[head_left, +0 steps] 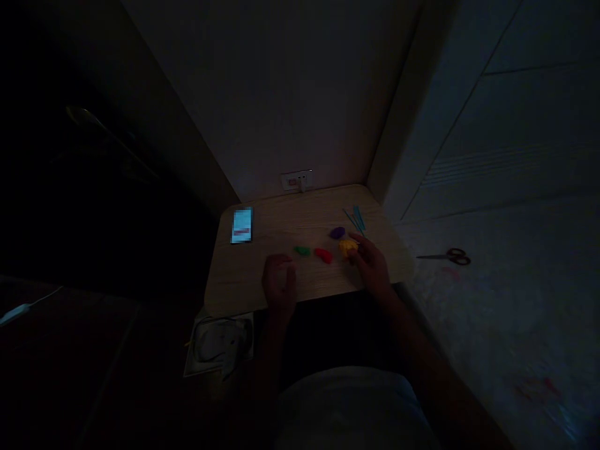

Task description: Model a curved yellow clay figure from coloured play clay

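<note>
In the dim head view, my right hand point(372, 265) pinches a yellow ridged lump point(347, 248) near the right side of a small wooden table point(276, 222). A dark purple lump point(337, 232) lies just beyond it. To its left are a red lump point(323, 255) and a green lump point(302, 250), both small and soft-looking; I cannot tell their material. My left hand point(280, 281) hovers at the front of the table, fingers curved and thumb apart, with nothing visible between them. The green lump is nearest to it.
Thin blue strips or sticks point(357, 219) lie at the back right of the table. A lit phone point(242, 225) is at the back left. Behind is a wall socket point(296, 180) with a plug. Scissors point(450, 256) lie to the right; a tray with cables point(218, 344) sits lower left.
</note>
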{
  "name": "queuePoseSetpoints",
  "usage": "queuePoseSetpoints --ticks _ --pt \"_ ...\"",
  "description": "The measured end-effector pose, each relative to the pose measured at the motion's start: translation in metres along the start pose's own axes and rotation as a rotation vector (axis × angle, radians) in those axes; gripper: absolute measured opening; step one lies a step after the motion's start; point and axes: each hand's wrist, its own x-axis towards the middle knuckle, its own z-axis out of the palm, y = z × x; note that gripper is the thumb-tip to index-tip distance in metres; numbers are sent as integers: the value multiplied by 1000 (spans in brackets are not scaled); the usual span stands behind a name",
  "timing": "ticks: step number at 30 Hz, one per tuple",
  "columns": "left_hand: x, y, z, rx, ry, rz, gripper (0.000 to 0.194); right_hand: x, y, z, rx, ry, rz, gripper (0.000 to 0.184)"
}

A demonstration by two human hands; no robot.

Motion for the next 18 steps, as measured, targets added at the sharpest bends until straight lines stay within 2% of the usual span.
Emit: queuePoseSetpoints --ticks 4,6,10,13,18 --pt "-10 12 45 -478 -73 -379 47 -21 -15 37 254 -116 71 36" --pt "-11 11 56 -501 -130 -452 46 -29 -18 51 319 -122 115 37" --pt "-9 9 48 -480 -198 -502 41 -34 -15 57 349 -80 195 38" --pt "-8 8 36 -427 -248 -506 41 -32 -11 51 307 -93 168 38" --pt "-8 -4 30 -307 -183 -518 35 -28 -1 45 233 -176 76 45"
